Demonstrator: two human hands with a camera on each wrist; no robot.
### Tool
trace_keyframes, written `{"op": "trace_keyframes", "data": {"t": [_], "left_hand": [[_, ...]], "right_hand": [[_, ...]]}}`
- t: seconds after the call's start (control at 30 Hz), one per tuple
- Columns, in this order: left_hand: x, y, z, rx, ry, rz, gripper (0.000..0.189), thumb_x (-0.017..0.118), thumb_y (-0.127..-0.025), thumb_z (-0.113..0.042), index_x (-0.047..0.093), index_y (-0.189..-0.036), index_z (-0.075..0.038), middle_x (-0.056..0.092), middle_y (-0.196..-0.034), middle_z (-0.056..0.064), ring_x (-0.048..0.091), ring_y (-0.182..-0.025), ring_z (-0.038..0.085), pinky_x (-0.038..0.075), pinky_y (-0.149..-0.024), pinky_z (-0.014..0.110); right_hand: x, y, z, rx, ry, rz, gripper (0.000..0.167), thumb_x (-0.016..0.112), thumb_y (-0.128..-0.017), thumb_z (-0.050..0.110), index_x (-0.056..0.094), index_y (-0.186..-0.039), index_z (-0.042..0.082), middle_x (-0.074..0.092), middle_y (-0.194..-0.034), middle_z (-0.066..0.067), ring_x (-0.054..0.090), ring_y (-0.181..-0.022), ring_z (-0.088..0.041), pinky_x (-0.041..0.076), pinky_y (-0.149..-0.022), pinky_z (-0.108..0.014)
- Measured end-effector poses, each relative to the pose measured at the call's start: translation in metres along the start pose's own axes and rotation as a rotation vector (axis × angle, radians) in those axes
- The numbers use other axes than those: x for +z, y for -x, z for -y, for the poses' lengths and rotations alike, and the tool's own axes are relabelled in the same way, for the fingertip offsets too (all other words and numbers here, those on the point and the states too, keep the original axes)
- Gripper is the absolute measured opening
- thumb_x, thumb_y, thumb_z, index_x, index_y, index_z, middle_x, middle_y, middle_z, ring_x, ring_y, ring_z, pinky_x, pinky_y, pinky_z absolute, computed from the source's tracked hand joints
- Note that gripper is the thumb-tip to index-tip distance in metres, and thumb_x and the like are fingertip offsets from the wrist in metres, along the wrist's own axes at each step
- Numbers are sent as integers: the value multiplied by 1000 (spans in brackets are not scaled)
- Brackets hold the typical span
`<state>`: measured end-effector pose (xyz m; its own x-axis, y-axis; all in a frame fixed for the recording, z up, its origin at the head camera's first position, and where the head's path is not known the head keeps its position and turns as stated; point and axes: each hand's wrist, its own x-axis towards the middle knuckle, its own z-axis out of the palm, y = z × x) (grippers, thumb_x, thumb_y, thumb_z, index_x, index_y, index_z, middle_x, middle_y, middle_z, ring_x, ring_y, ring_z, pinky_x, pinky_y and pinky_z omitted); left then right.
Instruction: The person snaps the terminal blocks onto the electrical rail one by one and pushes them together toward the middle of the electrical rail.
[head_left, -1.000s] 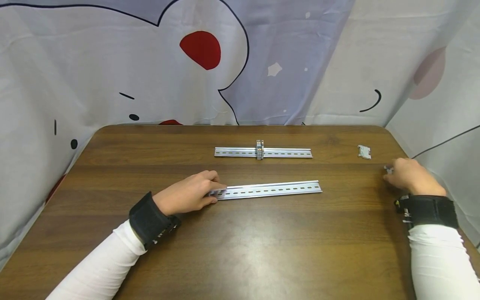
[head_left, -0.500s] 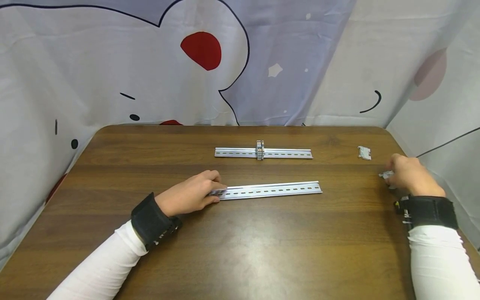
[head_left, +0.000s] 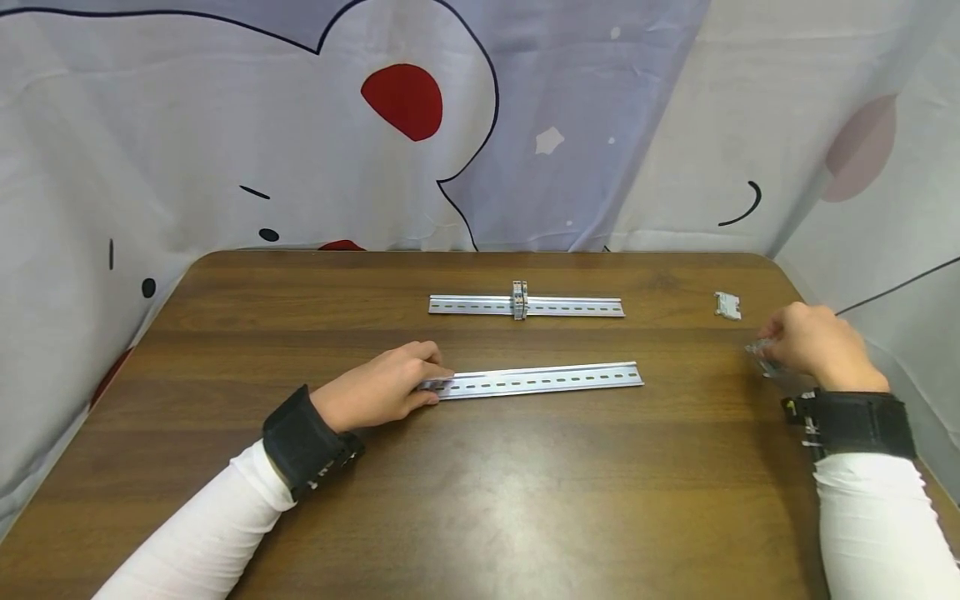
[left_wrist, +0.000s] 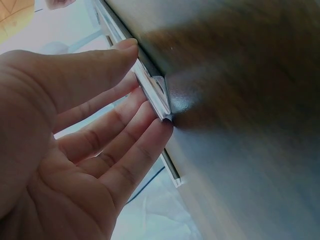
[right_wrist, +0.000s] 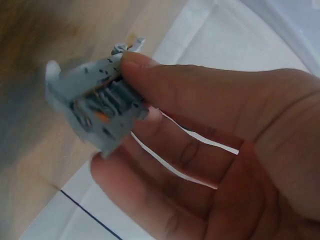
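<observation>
My left hand (head_left: 382,383) grips the left end of a slotted metal DIN rail (head_left: 540,380) that lies on the table. In the left wrist view the thumb is on one edge of the DIN rail (left_wrist: 155,97) and the fingertips are on the other. At the table's right side my right hand (head_left: 821,346) pinches a grey terminal block (head_left: 763,358) between thumb and fingers. The right wrist view shows that terminal block (right_wrist: 100,100) tilted, with metal clips and a bit of orange in its open side.
Farther back lies a second DIN rail (head_left: 577,307) with several narrow terminal blocks (head_left: 519,300) mounted near its middle. Another loose terminal block (head_left: 727,305) lies flat at the back right of the wooden table (head_left: 480,483). A printed cloth (head_left: 225,125) hangs behind and beside the table.
My right hand has shifted slightly left with the terminal block and turned it, so more of it shows. The left hand and the front rail have stayed in place.
</observation>
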<state>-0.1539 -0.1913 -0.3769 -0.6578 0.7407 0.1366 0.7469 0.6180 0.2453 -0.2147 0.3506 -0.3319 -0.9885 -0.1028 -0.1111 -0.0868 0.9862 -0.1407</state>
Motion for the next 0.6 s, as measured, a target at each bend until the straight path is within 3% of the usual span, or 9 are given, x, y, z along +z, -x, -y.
{"op": "trace_keyframes", "data": {"t": [0.23,0.4,0.6], "left_hand": [[0,0,0,-2,9,-1,33,76,-86,-13,70,-117,-3,58,-101,5,57,-88,13,51,-75,28],[0,0,1,2,8,-3,32,75,-86,-12,70,-116,-3,58,-101,6,57,-89,14,51,-76,29],[1,0,1,9,6,-2,33,76,-86,-12,70,-117,-2,59,-101,7,57,-88,14,51,-75,29]], "right_hand": [[-5,3,12,-35,-6,3,16,76,-82,20,69,-90,9,68,-82,-7,63,-75,-31,46,-56,-47],[-9,7,22,-52,-54,29,22,75,-84,19,67,-97,3,71,-81,-7,62,-55,-17,43,-51,-36],[-13,10,30,-84,-63,17,26,76,-81,14,67,-99,-3,71,-79,-10,62,-53,-15,46,-55,-36]]}}
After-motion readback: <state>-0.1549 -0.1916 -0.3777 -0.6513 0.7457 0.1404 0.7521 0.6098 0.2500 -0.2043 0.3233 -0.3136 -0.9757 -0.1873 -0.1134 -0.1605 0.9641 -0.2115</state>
